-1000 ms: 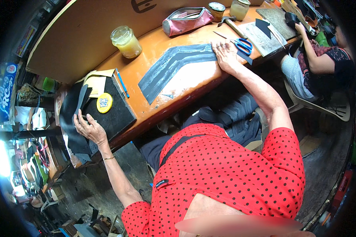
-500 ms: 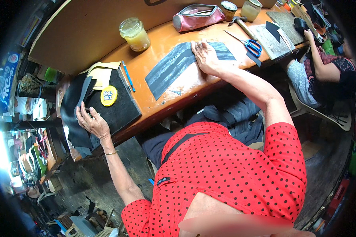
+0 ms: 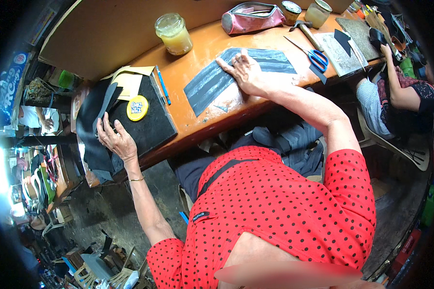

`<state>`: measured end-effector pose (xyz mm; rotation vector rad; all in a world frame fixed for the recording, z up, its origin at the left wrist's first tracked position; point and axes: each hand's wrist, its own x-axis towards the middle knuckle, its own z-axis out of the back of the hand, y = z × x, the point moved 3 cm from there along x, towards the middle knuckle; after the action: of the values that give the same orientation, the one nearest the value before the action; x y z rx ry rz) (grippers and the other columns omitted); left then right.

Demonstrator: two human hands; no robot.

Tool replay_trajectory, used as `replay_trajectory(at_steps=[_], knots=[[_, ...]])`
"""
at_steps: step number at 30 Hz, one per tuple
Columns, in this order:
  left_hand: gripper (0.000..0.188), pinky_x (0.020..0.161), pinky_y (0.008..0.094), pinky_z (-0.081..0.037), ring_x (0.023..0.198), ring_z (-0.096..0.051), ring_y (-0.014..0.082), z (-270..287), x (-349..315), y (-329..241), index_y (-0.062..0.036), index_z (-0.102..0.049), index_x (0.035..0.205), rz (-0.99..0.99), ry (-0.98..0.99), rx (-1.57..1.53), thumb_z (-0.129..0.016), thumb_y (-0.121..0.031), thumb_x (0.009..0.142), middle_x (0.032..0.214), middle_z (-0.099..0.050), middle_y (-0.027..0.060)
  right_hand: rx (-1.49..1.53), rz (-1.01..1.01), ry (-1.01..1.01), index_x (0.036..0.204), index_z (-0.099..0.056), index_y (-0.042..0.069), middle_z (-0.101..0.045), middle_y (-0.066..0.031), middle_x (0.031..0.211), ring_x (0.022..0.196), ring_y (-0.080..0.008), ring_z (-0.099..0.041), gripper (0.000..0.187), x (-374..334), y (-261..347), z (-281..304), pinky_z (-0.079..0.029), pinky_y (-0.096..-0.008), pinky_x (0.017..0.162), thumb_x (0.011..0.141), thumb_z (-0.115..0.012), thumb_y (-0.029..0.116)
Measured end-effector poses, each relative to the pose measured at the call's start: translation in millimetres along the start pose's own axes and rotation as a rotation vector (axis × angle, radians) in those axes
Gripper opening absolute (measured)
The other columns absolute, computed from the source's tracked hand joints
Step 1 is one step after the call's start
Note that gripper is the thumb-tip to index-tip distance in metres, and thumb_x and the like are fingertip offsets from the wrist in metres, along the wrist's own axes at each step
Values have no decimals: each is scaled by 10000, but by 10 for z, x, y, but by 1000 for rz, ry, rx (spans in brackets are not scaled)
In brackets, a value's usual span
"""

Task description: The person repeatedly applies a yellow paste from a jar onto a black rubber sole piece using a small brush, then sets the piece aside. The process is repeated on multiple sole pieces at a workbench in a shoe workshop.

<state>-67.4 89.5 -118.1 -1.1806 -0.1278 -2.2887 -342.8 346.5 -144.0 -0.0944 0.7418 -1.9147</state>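
My right hand (image 3: 247,76) rests with spread fingers on a curved dark grey piece of sheet material (image 3: 205,89) with whitish streaks, lying on the orange-brown worktop. A tiny grey triangular scrap (image 3: 221,109) lies by its lower edge. On the left, my left hand (image 3: 116,139), fingers apart, is at the edge of black sheet material (image 3: 92,126) that hangs over the table's end. A dark strip (image 3: 106,102) lies just above that hand. Beside it, a round yellow lid (image 3: 137,108) sits on a black board (image 3: 154,126).
Along the back stand a jar of yellowish paste (image 3: 174,36), a pink pouch (image 3: 253,18) and more jars. To the right lie blue-handled scissors (image 3: 317,59), a hammer (image 3: 309,34) and a pale board (image 3: 340,60). A blue pen (image 3: 163,86) borders the black board. Another person (image 3: 400,94) sits far right.
My right hand has shifted slightly left on the grey piece, its thumb now stretched out to the side. The left hand stays by the black material. The whole view has moved a little.
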Motion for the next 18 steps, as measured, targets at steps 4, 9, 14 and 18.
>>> replay_trajectory(at_steps=[4,9,14,18], knots=[[352,1038,423,-306,1237,-419,269,15,2,-2,-82,-553,1257,-2,8,-8,-515,-247,948,1303,-457,122,-178,57,-248,1468,-73,-32,-509,-154,1162,1126,-264,-442,645,-175,252,212,-151,-477,1059,907,-334,149],[352,1047,418,-298,1243,-413,262,24,3,7,-92,-547,1264,-7,2,-10,-518,-236,944,1308,-454,117,-221,91,-267,1457,-135,-36,-475,-163,1184,1147,-265,-414,603,-103,579,301,-156,-480,1046,906,-300,144],[351,1052,413,-292,1247,-409,255,34,0,11,-98,-545,1264,-5,5,-16,-522,-224,938,1314,-450,113,-212,133,-324,1436,-174,-63,-459,-172,1178,1172,-261,-380,603,-57,853,475,-153,-479,1037,894,-299,168],[355,1050,414,-295,1244,-408,256,52,-1,11,-97,-545,1263,-10,11,-12,-531,-216,929,1316,-444,113,-128,198,-316,1415,-191,-92,-462,-152,1187,1172,-259,-388,595,-119,893,695,-136,-494,1048,892,-297,169]])
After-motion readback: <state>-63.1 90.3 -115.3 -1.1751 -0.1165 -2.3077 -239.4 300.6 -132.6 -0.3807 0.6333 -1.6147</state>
